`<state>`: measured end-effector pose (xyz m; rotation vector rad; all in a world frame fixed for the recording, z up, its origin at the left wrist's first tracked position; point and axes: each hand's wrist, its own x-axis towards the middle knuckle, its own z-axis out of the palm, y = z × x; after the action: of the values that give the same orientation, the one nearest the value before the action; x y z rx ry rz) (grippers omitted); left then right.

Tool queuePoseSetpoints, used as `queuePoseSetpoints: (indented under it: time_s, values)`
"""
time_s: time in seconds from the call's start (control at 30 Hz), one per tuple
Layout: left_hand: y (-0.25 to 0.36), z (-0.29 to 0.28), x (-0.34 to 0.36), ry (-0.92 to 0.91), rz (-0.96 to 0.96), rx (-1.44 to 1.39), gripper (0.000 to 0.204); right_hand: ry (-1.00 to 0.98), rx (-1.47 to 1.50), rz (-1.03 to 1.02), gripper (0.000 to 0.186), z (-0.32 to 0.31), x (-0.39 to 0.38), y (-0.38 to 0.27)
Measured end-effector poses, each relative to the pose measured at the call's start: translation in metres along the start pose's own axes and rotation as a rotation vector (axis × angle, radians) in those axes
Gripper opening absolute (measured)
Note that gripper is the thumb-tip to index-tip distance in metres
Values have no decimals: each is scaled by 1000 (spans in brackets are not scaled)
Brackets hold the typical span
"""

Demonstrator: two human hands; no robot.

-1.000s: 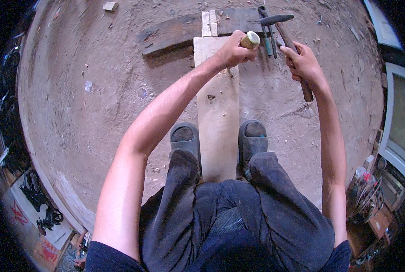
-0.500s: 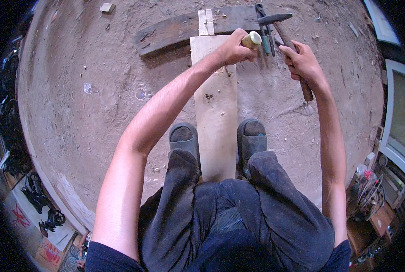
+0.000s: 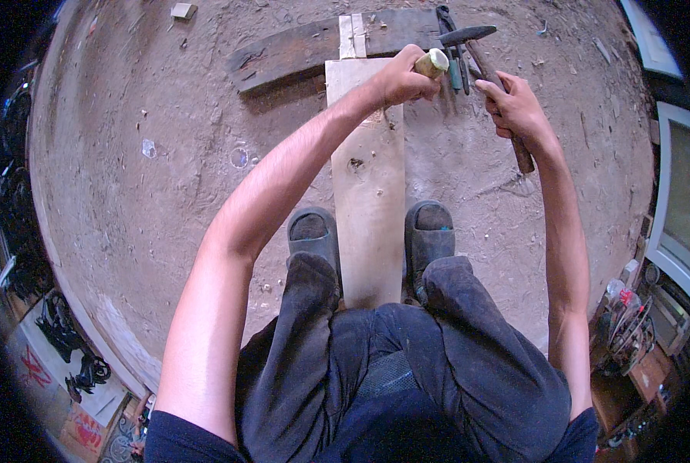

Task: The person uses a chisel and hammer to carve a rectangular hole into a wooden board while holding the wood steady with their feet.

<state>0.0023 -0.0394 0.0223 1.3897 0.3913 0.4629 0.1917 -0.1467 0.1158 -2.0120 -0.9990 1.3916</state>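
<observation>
The left hand had its fingers curled tight round a pale-butted handle, perhaps a chisel's, over the far part of the pale board; its tip was too hidden to tell. The right hand had its fingers wrapped round the shaft of the hammer, whose head stood apart from the butt, to its far right. The board ran between the sandals, its far end by a dark plank. Good striking seemed to call for a steady left grip, square blows on the butt and knuckles kept clear.
</observation>
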Motion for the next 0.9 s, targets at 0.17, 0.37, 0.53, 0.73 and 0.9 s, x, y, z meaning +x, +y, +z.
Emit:
queuePoseSetpoints:
  time_s: [0.17,0.37,0.53,0.73,0.9]
  values:
    - [0,-4,0,-61,25,-34,18,-26,14,5,21,1,1,2]
    - [2,-2,1,73,-39,-3,17,-18,-4,23,21,0,-1,2]
    - [-3,-7,-1,5,-38,-61,16,-18,1,30,20,0,3,6]
    - [-9,-11,4,-37,-78,-35,16,1,-41,31,26,1,-1,7]
    - [-11,-8,1,57,-22,27,16,114,29,10,30,6,-15,5]
